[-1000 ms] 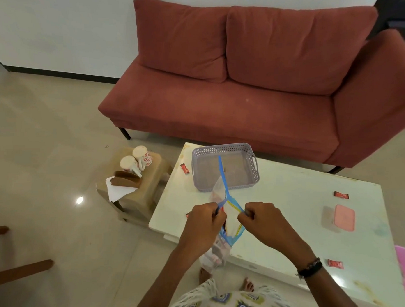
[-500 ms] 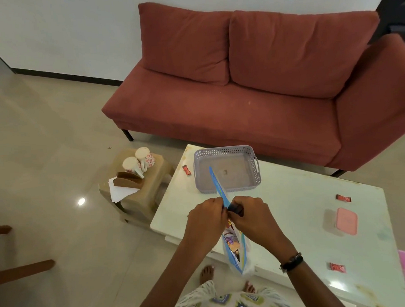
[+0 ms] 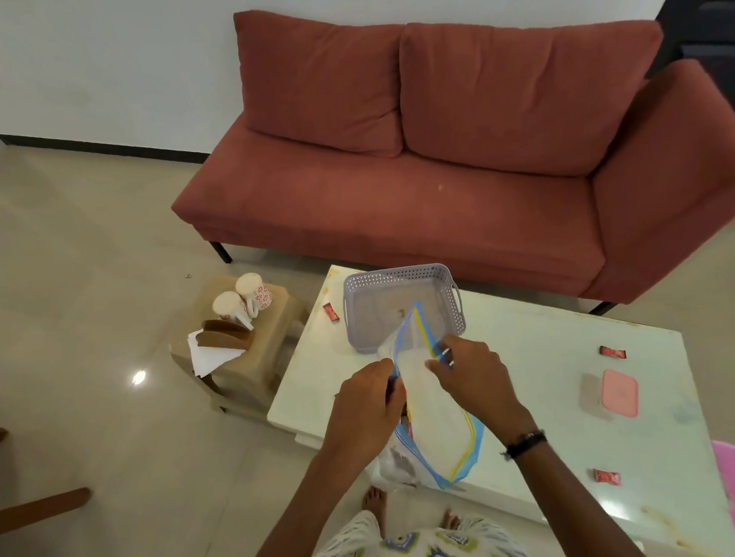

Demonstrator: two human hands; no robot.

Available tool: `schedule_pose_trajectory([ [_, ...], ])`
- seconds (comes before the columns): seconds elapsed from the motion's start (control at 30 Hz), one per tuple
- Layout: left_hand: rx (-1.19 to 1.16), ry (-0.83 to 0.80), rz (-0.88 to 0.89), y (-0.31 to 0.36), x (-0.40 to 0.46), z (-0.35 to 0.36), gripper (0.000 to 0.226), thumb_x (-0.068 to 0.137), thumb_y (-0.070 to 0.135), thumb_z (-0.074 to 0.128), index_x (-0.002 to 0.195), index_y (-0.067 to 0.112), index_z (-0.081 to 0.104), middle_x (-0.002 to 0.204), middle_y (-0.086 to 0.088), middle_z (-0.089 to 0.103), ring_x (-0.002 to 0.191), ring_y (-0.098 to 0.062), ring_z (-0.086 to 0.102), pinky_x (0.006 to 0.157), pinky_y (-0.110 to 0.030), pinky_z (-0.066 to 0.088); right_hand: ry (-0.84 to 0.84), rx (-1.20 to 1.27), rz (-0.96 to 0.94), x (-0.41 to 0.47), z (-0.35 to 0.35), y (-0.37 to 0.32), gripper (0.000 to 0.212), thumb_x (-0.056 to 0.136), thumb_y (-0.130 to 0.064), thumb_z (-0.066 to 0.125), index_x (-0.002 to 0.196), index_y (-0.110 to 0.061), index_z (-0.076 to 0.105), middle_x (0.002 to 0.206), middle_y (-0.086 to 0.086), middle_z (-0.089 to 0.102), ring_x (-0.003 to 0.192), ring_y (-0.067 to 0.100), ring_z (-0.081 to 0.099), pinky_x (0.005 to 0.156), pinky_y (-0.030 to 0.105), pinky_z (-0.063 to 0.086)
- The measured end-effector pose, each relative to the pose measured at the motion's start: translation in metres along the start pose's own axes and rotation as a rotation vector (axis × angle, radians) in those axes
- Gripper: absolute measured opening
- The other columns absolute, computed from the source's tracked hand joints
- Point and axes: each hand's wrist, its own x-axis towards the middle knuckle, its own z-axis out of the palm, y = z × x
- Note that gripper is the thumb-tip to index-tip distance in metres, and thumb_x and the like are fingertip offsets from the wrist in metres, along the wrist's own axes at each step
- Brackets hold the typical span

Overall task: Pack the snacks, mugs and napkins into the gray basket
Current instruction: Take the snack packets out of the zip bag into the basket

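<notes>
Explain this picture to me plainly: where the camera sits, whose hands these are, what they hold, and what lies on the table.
The camera sits on a person's head, looking down at their own bare hands. The left hand and right hand each pinch one side of a clear zip bag, holding its mouth open. On the pale table stand the gray basket, a pink-lidded box and small red snack packets. Two mugs and white napkins wait on a stool beside it.

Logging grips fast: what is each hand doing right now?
Left hand: pinching the clear zip-top plastic bag at its blue rim.
Right hand: pinching the bag's opposite rim.
</notes>
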Motion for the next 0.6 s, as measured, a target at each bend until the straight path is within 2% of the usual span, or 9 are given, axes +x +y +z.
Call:
schedule_pose_trajectory([
  [0.07,0.025,0.033,-0.066,-0.005,0.0,-0.001,0.024,0.095,0.028,0.044,0.087,0.008,0.053,0.083,-0.008,0.065,0.073,-0.022,0.059,0.066,-0.034,0.048,0.022,0.02,-0.035,0.005,0.003,-0.007,0.018,0.089,-0.027,0.058,0.09,-0.01,0.063,0.091,0.01,0.068,0.087,0.031,0.063,0.073,0.032,0.047],
  [0.17,0.107,0.063,-0.21,-0.017,0.002,-0.003,0.025,0.095,0.031,0.04,0.089,0.01,0.053,0.087,-0.006,0.065,0.077,-0.023,0.061,0.067,-0.036,0.048,0.02,0.099,-0.11,0.003,0.007,-0.012,0.017,0.086,-0.027,0.063,0.081,-0.011,0.066,0.08,0.005,0.07,0.077,0.024,0.064,0.07,0.03,0.048],
  [0.3,0.205,-0.027,-0.313,-0.025,0.005,0.003,0.029,0.098,0.035,0.034,0.104,0.013,0.051,0.098,-0.008,0.067,0.088,-0.026,0.065,0.075,-0.038,0.053,-0.013,0.151,-0.135,-0.003,0.01,-0.012,0.015,0.084,-0.028,0.065,0.081,-0.013,0.069,0.079,0.002,0.071,0.076,0.021,0.064,0.071,0.032,0.05],
  [0.37,0.207,0.001,-0.332,-0.027,0.006,0.007,0.031,0.1,0.035,0.029,0.108,0.013,0.05,0.099,-0.009,0.068,0.089,-0.029,0.065,0.076,-0.039,0.054,0.008,0.12,-0.102,-0.002,0.003,-0.004,0.014,0.084,-0.027,0.063,0.081,-0.014,0.067,0.078,0.001,0.068,0.077,0.023,0.063,0.07,0.032,0.049],
  [0.43,0.165,0.063,-0.319,-0.026,0.009,0.009,0.033,0.1,0.034,0.027,0.106,0.013,0.051,0.096,-0.01,0.07,0.087,-0.029,0.065,0.071,-0.037,0.051,0.045,0.059,-0.058,0.0,-0.008,0.008,0.012,0.084,-0.026,0.063,0.082,-0.016,0.067,0.079,0.0,0.067,0.078,0.024,0.062,0.068,0.029,0.046],
  [0.53,0.048,0.095,-0.268,-0.018,0.016,0.01,0.033,0.099,0.034,0.03,0.103,0.011,0.054,0.091,-0.01,0.07,0.081,-0.026,0.066,0.065,-0.031,0.047,0.061,-0.011,-0.001,0.0,-0.021,0.022,0.009,0.085,-0.024,0.062,0.088,-0.017,0.067,0.088,0.003,0.07,0.085,0.026,0.064,0.074,0.033,0.05],
  [0.6,0.005,0.081,-0.239,-0.012,0.022,0.011,0.033,0.099,0.032,0.031,0.103,0.009,0.054,0.091,-0.013,0.07,0.08,-0.029,0.065,0.068,-0.035,0.05,0.079,-0.067,0.016,-0.003,-0.023,0.025,0.009,0.086,-0.022,0.061,0.094,-0.018,0.064,0.094,0.002,0.069,0.088,0.026,0.063,0.076,0.035,0.051],
])
